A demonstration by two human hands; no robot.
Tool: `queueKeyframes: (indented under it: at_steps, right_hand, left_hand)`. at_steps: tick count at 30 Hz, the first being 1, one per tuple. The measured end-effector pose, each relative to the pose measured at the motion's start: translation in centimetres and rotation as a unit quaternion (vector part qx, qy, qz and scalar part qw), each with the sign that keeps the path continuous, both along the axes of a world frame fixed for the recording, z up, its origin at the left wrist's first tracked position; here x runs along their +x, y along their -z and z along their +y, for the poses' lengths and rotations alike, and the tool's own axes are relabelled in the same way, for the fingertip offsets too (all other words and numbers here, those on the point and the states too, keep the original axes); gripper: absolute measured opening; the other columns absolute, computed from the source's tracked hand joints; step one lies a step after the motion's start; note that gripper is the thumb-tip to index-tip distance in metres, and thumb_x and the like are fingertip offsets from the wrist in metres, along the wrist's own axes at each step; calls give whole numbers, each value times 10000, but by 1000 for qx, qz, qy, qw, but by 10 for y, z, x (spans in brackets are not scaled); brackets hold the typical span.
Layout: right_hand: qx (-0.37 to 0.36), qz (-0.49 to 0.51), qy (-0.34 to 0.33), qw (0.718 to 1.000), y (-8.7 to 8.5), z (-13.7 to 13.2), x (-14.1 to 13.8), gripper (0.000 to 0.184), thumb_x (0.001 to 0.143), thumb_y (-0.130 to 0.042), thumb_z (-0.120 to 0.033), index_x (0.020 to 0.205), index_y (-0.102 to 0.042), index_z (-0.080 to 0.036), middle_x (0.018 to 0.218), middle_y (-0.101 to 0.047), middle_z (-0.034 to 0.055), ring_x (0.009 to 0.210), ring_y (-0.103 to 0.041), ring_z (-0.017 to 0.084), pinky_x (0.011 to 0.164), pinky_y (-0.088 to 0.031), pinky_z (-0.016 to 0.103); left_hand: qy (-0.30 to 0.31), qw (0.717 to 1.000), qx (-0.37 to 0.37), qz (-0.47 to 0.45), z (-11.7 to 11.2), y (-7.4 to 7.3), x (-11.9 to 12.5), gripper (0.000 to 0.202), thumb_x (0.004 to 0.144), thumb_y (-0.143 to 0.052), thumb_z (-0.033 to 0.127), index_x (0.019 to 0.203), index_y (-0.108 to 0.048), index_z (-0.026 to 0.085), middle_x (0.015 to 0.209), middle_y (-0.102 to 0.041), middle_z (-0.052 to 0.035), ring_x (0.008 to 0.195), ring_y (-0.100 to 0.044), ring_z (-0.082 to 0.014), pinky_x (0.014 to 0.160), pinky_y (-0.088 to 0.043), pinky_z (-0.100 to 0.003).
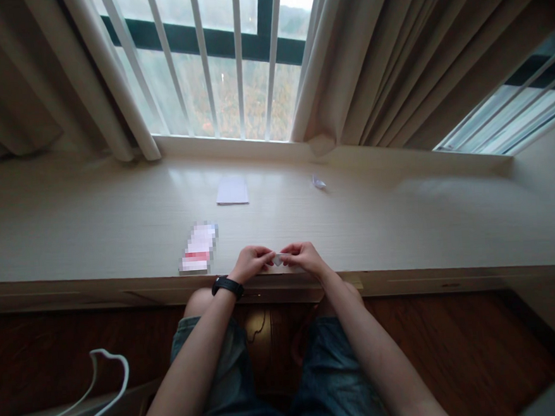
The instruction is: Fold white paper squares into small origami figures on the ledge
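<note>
Close to the front edge of the long pale desk (pixel 132 243), my two hands meet over a small piece of folded white paper (pixel 278 259). My left hand (pixel 254 261), with a black watch on its wrist, pinches the paper's left side. From the other side, my right hand (pixel 304 257) pinches its right end. The paper is tiny and partly covered by my fingertips, so its exact folded shape is unclear. Further back lie a flat stack of white paper sheets (pixel 232 191) and, to the right, a small folded white paper piece (pixel 319 182).
A phone-like slab (pixel 198 248), blurred by pixels, lies left of my hands near the desk edge. Behind the desk stand a barred window (pixel 222 98) and beige curtains (pixel 372 68). A white curved handle or frame (pixel 125 371) rises at lower left.
</note>
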State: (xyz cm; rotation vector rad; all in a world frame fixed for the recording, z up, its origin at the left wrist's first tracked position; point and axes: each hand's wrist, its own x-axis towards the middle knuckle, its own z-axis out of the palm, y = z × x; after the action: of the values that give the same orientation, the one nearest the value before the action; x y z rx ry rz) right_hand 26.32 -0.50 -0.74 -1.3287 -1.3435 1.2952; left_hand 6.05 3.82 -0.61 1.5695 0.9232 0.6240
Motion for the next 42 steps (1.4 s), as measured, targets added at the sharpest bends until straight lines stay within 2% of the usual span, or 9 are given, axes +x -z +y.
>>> queueKeyframes:
  at_steps: [6,10,22,27,30,34,37,42]
  right_hand:
    - [2,-23,-28,999,-1,1,1,406,705,-714,-514,830,-735,-129,686,-704,51,599,-609,151,579,-466,253]
    - [21,-41,-27,999,-1,1,1,385,715,-710,-501,822,-749,-134,693,-703,50,596,-590,146,559,-443,245]
    - [8,-21,-6,1000,-1,-2,1,429,665,-747,-524,809,-761,-120,642,-694,61,537,-569,135,506,-421,236]
    - [-2,1,4,1000,2,-2,0,419,637,-773,-507,779,-755,-114,580,-667,49,511,-561,133,491,-414,236]
    - [-7,1,-3,1000,4,-1,-1,415,636,-771,-514,760,-751,-119,565,-660,45,503,-553,132,485,-402,237]
    - [12,-31,-14,999,2,0,-2,396,680,-739,-510,784,-758,-129,596,-673,46,524,-548,131,505,-390,239]
    - [45,-62,-22,997,-2,1,-2,367,699,-728,-491,809,-766,-143,694,-708,55,602,-571,143,555,-398,244]
    - [50,-82,-23,995,-5,2,-4,351,719,-704,-481,806,-764,-146,747,-720,61,659,-583,159,600,-411,255]
  left_hand:
    - [-22,1000,6,11,0,0,3,313,794,-652,410,886,-729,120,733,-726,-69,583,-654,-137,490,-482,-194]
    - [-22,1000,3,16,-1,-2,3,283,790,-666,375,886,-734,118,687,-718,-60,562,-640,-130,489,-477,-193]
    - [26,1000,2,1,0,-1,-1,388,790,-651,478,897,-716,111,708,-715,-78,639,-673,-163,524,-519,-215]
    - [11,1000,-9,-9,0,-3,1,359,787,-648,466,835,-691,113,701,-704,-73,636,-670,-160,508,-515,-212]
    - [-1,1000,-11,-1,-1,-5,2,339,772,-659,452,770,-670,114,651,-691,-59,566,-636,-135,479,-491,-201]
    - [-8,1000,-3,17,1,-6,0,338,778,-648,454,746,-656,118,613,-681,-43,464,-557,-92,430,-420,-178]
    - [-9,1000,8,29,2,-4,-2,346,790,-633,464,775,-665,120,613,-681,-38,425,-505,-77,410,-371,-176]
    - [-16,996,57,65,-1,-2,0,348,800,-617,472,765,-683,132,618,-685,-41,477,-540,-95,442,-365,-181]
